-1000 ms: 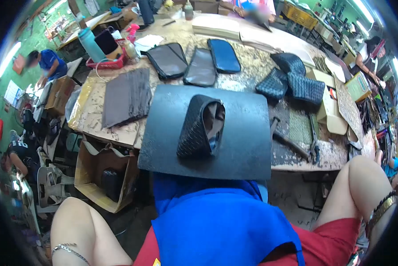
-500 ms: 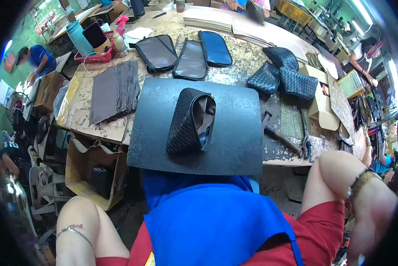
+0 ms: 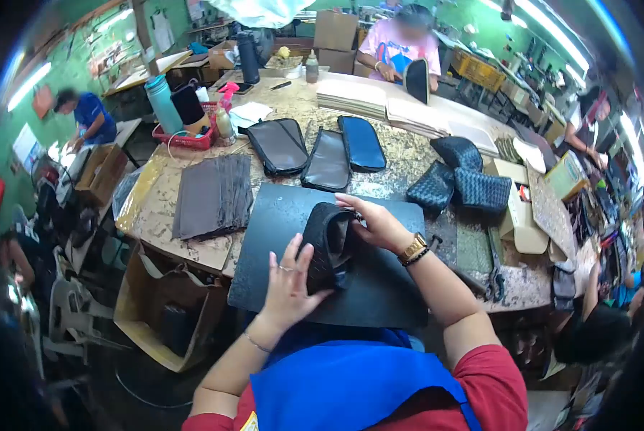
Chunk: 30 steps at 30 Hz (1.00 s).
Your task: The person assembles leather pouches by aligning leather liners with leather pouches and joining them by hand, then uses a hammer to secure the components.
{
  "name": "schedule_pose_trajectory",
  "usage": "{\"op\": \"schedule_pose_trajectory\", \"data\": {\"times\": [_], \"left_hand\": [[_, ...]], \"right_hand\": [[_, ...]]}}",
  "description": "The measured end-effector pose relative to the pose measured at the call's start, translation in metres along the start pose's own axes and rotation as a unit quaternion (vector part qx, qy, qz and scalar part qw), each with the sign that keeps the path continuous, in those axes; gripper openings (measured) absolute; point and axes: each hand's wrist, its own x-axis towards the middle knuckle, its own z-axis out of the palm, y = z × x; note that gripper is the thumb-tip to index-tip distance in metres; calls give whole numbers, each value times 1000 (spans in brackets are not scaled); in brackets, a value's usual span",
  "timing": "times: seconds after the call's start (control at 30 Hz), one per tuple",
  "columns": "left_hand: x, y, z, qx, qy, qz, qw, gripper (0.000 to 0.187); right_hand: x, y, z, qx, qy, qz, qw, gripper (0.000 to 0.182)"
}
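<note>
A black woven pouch (image 3: 322, 248) stands on the dark board (image 3: 264, 251) before me, its opening facing right with a lining inside. My left hand (image 3: 290, 281), wearing a ring, rests against the pouch's lower left side with its fingers spread. At the pouch's top right rim, my right hand (image 3: 376, 224) pinches the edge between thumb and fingers; a gold watch is on that wrist.
Brown sheets (image 3: 213, 195) lie left. Flat zipped pouches (image 3: 277, 146) lie behind the board, woven pouches (image 3: 480, 188) to the right, near shears (image 3: 496, 266). A red basket (image 3: 185, 138) stands back left. A co-worker (image 3: 401, 50) sits across the table.
Both hands have come in from the sides to the pouch, the left onto its side and the right onto its top rim. The camera view has tilted up, showing more of the room.
</note>
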Motion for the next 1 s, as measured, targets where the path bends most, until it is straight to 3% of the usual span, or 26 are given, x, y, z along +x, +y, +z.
{"op": "schedule_pose_trajectory", "data": {"times": [0.07, 0.13, 0.23, 0.37, 0.43, 0.5, 0.6, 0.7, 0.8, 0.83, 0.9, 1.0], "left_hand": [[12, -17, -14, -26, 62, -33, 997, 110], [28, -43, -16, -200, 183, -97, 958, 93], [49, -57, -19, -405, 60, -185, 893, 74], [57, -29, -12, -318, 28, -149, 936, 54], [62, -30, -16, -345, -3, -144, 928, 52], [68, -38, -16, -378, -40, -152, 912, 51], [71, -42, -13, -443, -11, -194, 875, 50], [79, -8, -37, -182, 69, -77, 978, 43], [80, 6, -48, -36, 66, 74, 994, 36], [78, 11, -47, -49, 46, 66, 996, 25], [73, 13, -47, -45, 17, 2, 999, 31], [70, 14, -50, -9, 16, -80, 997, 37]], "right_hand": [[5, -11, -6, -45, -10, 1, 999, 62], [5, -38, -19, -80, -2, 50, 996, 59], [-7, -86, -19, -115, -4, 140, 983, 61], [-18, -121, -10, -88, -48, 177, 979, 61], [-16, -140, -10, -56, -105, 225, 967, 54], [-14, -134, -7, -102, -36, 154, 982, 48], [7, -123, -11, -146, 33, 78, 986, 38], [22, -91, 15, -123, -13, 75, 989, 31], [29, -67, 39, -143, -39, 104, 983, 24], [30, -65, 41, -132, -40, 106, 985, 21], [29, -67, 40, -104, -25, 96, 990, 22], [20, -84, 23, 48, 14, 106, 993, 35]]}}
